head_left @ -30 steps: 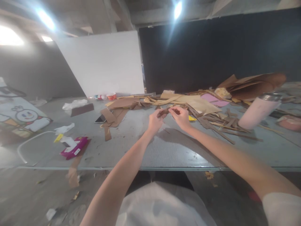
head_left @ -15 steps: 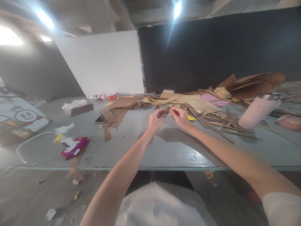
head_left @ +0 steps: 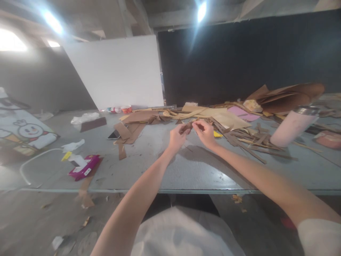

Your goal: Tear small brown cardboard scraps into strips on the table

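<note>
Both hands meet above the middle of the grey table (head_left: 149, 170). My left hand (head_left: 178, 138) is closed around a small brown strip (head_left: 188, 126), which looks like the brown strips on the table; its full shape is hidden by the fingers. Close beside it, my right hand (head_left: 204, 133) is pinched at the strip's right end, and what lies between those fingertips is too small to make out. A pile of narrow brown strips (head_left: 246, 138) lies just right of my right hand, with a yellow scrap (head_left: 217, 134) by its wrist.
A pink bottle (head_left: 289, 126) stands on the right, before a rolled brown sheet (head_left: 290, 97). Brown pieces (head_left: 137, 132) and a phone (head_left: 114, 134) lie left of my hands. Farther left are a magenta packet (head_left: 84, 167) and a white plastic bag (head_left: 86, 118).
My fingertips have drawn slightly apart, and more of the brown strip shows at my left hand. Things on the table stay where they were.
</note>
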Tool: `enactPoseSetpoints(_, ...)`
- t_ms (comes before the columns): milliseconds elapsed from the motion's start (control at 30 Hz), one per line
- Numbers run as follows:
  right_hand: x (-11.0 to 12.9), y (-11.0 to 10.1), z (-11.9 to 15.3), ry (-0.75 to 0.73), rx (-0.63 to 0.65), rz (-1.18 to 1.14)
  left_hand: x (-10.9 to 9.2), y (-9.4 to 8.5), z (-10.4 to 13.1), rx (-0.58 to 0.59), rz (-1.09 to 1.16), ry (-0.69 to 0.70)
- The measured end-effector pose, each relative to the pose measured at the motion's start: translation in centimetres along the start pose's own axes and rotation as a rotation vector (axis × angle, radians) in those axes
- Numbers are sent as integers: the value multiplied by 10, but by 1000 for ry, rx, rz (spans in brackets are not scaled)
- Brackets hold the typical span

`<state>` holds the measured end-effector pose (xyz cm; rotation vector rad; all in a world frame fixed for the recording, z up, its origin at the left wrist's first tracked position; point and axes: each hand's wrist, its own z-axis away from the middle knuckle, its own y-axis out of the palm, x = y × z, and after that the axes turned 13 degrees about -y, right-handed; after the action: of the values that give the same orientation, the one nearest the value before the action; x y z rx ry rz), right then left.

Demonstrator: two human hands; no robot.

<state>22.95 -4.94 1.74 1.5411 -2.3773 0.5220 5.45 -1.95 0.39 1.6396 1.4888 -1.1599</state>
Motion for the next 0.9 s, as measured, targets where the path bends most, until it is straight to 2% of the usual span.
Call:
enactPoseSetpoints(133, 2, -1, 0, -57, 64, 7, 0, -1, 0, -4, 26, -26)
enactPoseSetpoints(400, -8, 2, 0, -33, 188, 29, 7, -7, 0, 10, -31, -34)
enactPoseSetpoints(633, -18, 7, 7, 49, 110, -23, 11, -12, -5, -28, -9, -108)
enactPoseSetpoints(900, -25, 8, 12, 88, 116, -82, 14, -15, -7, -97, -90, -29)
